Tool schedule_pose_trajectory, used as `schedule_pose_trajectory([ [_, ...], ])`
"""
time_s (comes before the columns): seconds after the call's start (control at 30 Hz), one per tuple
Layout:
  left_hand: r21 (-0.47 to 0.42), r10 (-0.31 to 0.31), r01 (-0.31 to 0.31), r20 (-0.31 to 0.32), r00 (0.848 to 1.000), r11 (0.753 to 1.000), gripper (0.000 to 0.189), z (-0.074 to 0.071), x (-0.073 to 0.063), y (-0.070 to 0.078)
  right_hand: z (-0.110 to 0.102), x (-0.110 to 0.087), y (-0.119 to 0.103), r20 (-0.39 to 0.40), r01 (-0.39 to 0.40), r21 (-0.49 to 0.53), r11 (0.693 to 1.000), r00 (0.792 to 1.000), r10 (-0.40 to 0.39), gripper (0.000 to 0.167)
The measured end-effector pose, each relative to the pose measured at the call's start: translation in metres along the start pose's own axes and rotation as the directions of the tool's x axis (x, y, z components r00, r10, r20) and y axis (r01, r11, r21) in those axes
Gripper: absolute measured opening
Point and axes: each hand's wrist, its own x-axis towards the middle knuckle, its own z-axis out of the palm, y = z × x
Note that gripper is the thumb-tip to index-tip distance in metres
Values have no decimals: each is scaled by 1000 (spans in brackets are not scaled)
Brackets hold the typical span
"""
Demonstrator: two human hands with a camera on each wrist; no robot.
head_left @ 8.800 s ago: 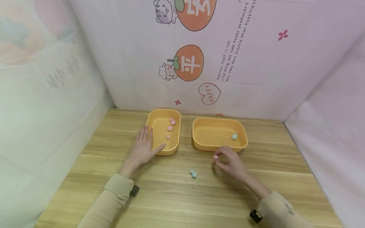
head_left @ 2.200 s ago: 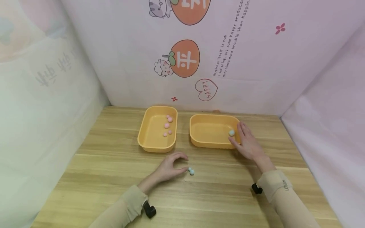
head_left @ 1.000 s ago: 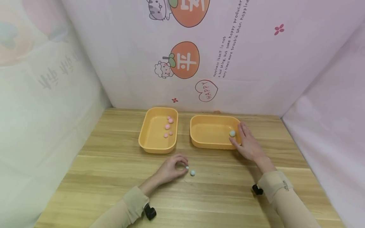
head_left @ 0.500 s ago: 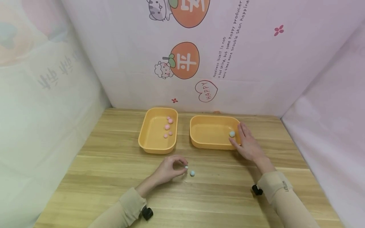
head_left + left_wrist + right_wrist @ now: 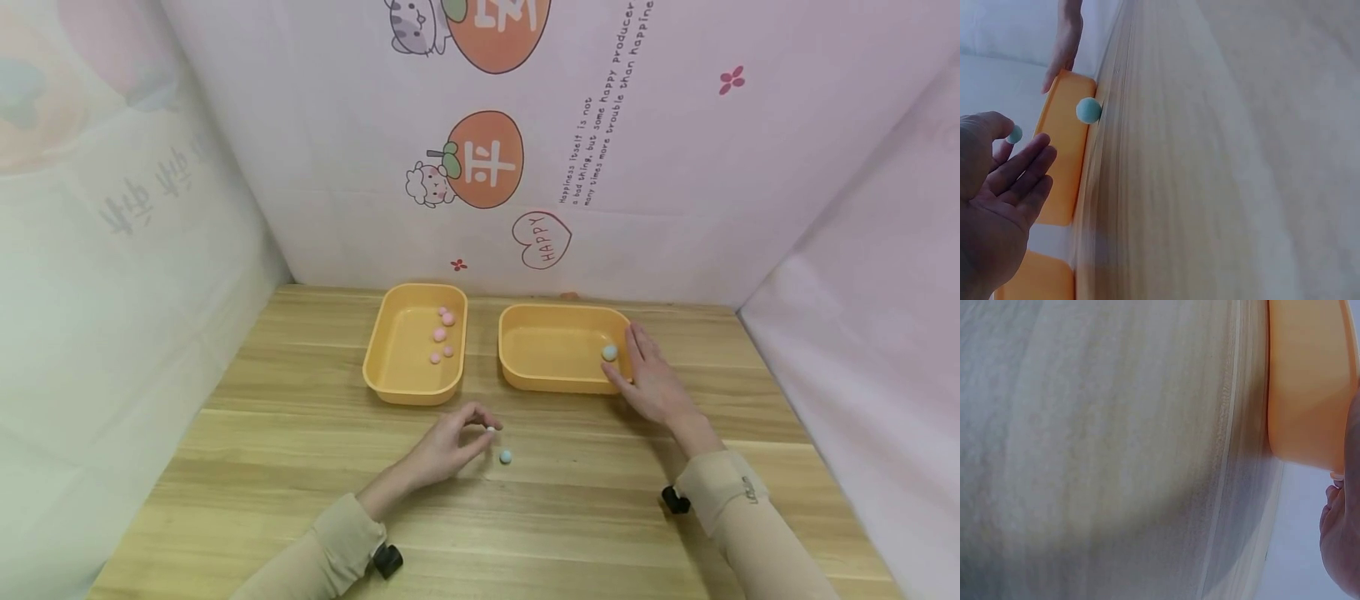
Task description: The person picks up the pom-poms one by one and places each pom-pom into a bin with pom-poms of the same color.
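My left hand (image 5: 447,450) pinches a tiny pale-blue ball (image 5: 1014,134) between thumb and index finger, its other fingers extended. Just beyond the thumb, a larger pale-blue ball (image 5: 506,457) lies on the table. My right hand (image 5: 654,382) rests on the right end of the right yellow tray (image 5: 551,385), thumb at the front rim and fingers along the end wall. A pale-blue ball (image 5: 609,352) sits inside that tray near the thumb. In the right wrist view only part of the hand (image 5: 1342,531) shows, beside the tray's outer wall.
Left of it, a second yellow tray (image 5: 412,397) holds several pink balls (image 5: 439,334) along its right side. Both trays stand near the back of the wooden table (image 5: 570,533). Printed cloth (image 5: 637,250) hangs behind and at both sides.
The left hand has picked up the smaller blue ball from beside the larger one and lifted it slightly. Earlier, the right hand held a pink ball; it now rests on the right tray.
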Motion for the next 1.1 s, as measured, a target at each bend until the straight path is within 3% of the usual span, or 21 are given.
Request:
schedule_pose_trajectory([
  [0.17, -4, 8, -8, -15, 1000, 1000, 13, 0, 2, 2, 0, 0, 1, 7, -3, 0, 1000, 1000, 3, 98],
  [0.33, 43, 135, -132, -62, 989, 990, 17, 1, 9, -1, 0, 0, 2, 5, -5, -3, 1000, 1000, 5, 98],
  [0.43, 78, 177, -171, -82, 981, 982, 14, 1, 12, 3, 0, 0, 1, 6, -4, -6, 1000, 1000, 4, 98],
  [0.67, 153, 162, -146, -94, 982, 977, 12, 3, 23, 17, 0, 1, 1, 6, -5, -3, 1000, 1000, 5, 99],
  [0.9, 168, 128, -105, -133, 983, 980, 14, 6, 33, 25, -1, 0, 0, 2, -6, 2, 1000, 1000, 6, 99],
  [1.1, 179, 151, -117, -192, 970, 977, 12, 7, 45, 27, -1, 0, -2, -8, -2, 8, 1000, 1000, 2, 98],
])
